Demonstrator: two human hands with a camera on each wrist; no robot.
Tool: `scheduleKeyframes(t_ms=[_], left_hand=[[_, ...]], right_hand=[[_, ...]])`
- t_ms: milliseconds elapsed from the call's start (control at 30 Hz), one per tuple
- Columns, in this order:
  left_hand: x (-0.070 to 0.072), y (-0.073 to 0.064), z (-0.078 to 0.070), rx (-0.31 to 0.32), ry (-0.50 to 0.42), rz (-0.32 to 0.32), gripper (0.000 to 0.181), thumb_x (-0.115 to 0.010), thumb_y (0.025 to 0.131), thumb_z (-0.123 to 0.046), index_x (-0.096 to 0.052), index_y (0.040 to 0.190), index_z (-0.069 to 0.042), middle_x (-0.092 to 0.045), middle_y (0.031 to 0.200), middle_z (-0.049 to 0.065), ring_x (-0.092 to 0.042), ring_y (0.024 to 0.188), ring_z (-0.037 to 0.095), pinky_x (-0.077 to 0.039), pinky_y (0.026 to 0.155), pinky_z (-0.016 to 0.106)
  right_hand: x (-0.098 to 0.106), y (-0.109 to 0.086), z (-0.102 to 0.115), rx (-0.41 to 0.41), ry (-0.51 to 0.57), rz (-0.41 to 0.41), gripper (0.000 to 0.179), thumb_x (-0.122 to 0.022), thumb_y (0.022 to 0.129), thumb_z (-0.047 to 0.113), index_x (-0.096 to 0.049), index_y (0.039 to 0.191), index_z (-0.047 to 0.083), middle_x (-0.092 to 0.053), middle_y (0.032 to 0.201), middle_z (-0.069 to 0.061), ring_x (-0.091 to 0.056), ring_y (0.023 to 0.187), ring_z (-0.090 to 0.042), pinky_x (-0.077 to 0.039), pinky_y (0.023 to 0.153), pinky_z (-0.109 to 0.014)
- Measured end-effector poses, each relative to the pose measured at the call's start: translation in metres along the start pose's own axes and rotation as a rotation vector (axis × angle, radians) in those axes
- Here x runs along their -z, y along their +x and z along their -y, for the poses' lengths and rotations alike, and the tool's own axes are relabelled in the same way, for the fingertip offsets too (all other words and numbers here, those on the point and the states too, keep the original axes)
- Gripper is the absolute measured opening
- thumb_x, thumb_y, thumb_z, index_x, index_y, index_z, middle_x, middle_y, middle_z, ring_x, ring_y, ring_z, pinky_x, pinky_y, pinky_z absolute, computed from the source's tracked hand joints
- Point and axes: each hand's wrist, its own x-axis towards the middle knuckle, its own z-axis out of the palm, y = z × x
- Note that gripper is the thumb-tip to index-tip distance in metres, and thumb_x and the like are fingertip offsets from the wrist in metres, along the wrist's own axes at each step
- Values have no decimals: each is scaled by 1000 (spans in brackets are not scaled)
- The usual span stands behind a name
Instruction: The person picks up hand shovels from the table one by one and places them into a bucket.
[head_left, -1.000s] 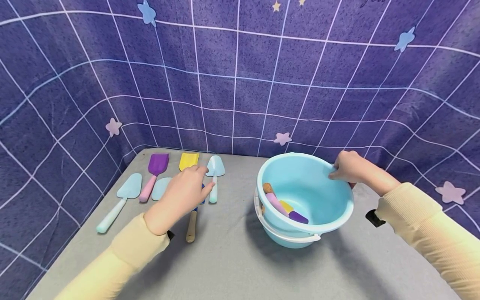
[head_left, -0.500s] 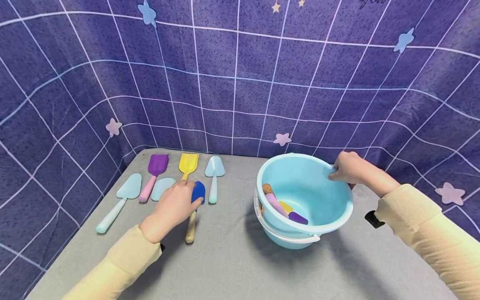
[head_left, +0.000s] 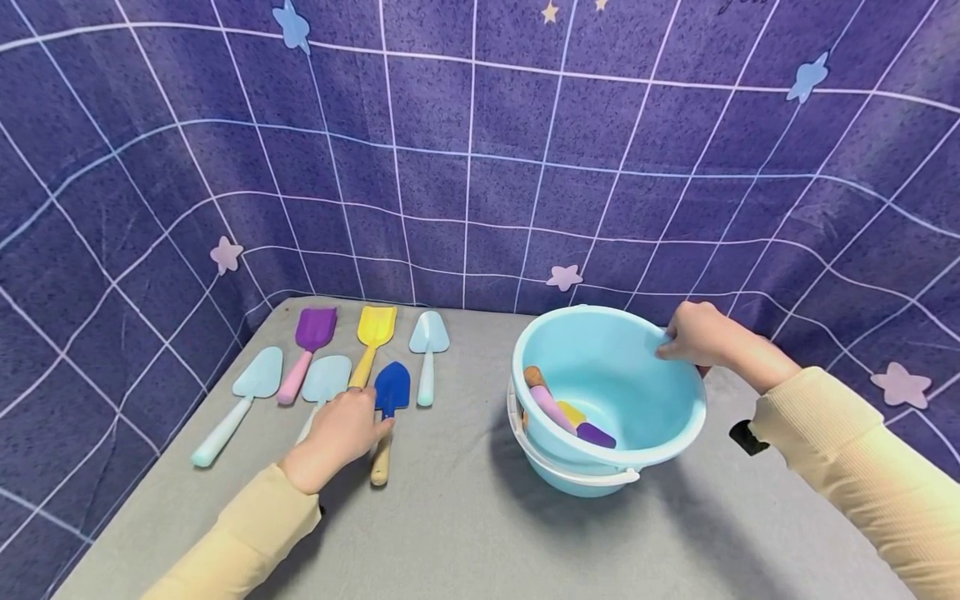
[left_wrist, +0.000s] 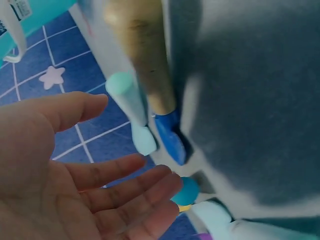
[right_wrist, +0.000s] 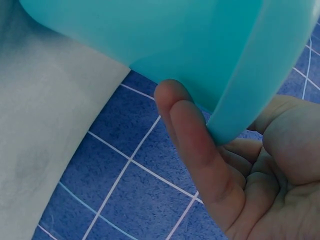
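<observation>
My left hand (head_left: 341,437) hovers just left of a blue trowel (head_left: 392,386) with a wooden handle. In the left wrist view its thumb and fingers are spread apart, with nothing between them, and the trowel's wooden handle (left_wrist: 150,60) lies beyond. A yellow shovel (head_left: 377,325) and a pale blue, round-bladed shovel (head_left: 327,377) are partly covered by this hand. My right hand (head_left: 701,337) pinches the rim of a light blue bucket (head_left: 607,333), thumb inside and fingers outside. Inside the bucket lie a purple shovel with a pink handle (head_left: 553,408) and something yellow (head_left: 572,414).
A pale blue trowel (head_left: 258,373) lies at the far left, beside a purple shovel (head_left: 315,327) with a pink handle. Another pale blue trowel (head_left: 429,333) is right of the yellow shovel. A purple gridded cloth (head_left: 480,167) hangs behind the grey table (head_left: 465,517).
My left hand has moved down and left from over the yellow and blue tools, uncovering the yellow shovel and the blue trowel's blade. The right hand stays on the bucket rim.
</observation>
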Motion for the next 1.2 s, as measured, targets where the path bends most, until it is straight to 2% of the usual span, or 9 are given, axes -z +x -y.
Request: scheduleKeyframes(t_ms=[133,233,367,467,600,800,967,1067,1200], left_hand=[[-6,2,2,29,-9,84,53,-70,82,-32,-58,110,12,-63,90,21,-62,77,34,-50,63,46],[-11,4,4,47,-3,132,51,-68,83,-33,-60,106,11,-63,87,19,-60,73,29,-50,63,44],[-17,8,4,72,-10,189,39,-67,83,-35,-61,83,4,-58,74,11,-53,63,22,-47,56,37],[-21,8,4,81,-21,219,38,-68,83,-36,-55,66,-4,-50,66,6,-48,57,19,-40,50,32],[-22,8,3,84,-23,244,42,-70,82,-38,-51,60,-7,-43,62,3,-45,55,17,-36,48,30],[-25,8,3,42,-22,286,41,-71,81,-36,-50,58,-8,-46,60,3,-47,56,17,-38,50,31],[-25,9,5,44,-41,306,40,-71,81,-35,-52,60,-7,-49,62,5,-48,57,18,-40,52,32],[-25,11,5,32,-37,306,37,-71,81,-34,-57,69,-2,-54,70,8,-52,63,20,-46,59,37],[-26,13,5,28,-29,307,42,-70,82,-33,-61,92,7,-61,86,16,-58,77,25,-49,72,44]], right_hand=[[0,1,0,-2,5,5,25,-68,83,13,-68,93,-11,-64,65,-8,-61,46,-13,-51,46,-27],[0,1,0,0,4,6,25,-68,83,13,-68,92,-11,-64,64,-8,-61,46,-13,-51,46,-27],[0,1,1,2,4,1,26,-68,83,13,-68,93,-11,-65,65,-8,-61,47,-13,-51,46,-27],[0,1,1,5,5,1,26,-68,83,13,-68,94,-11,-65,66,-8,-61,47,-13,-51,46,-27],[0,2,2,7,2,7,26,-68,83,13,-68,93,-10,-65,65,-8,-61,46,-13,-51,46,-27],[1,1,2,7,5,-3,27,-68,83,13,-68,95,-11,-65,66,-8,-61,47,-13,-51,46,-28],[1,1,2,11,9,-4,27,-68,83,14,-68,94,-11,-65,66,-8,-61,47,-13,-51,46,-28],[1,1,1,9,10,-7,24,-68,83,14,-69,91,-9,-64,64,-7,-60,46,-13,-51,46,-28],[1,1,-2,4,19,-1,23,-67,83,13,-69,90,-9,-64,63,-7,-61,45,-13,-51,45,-28]])
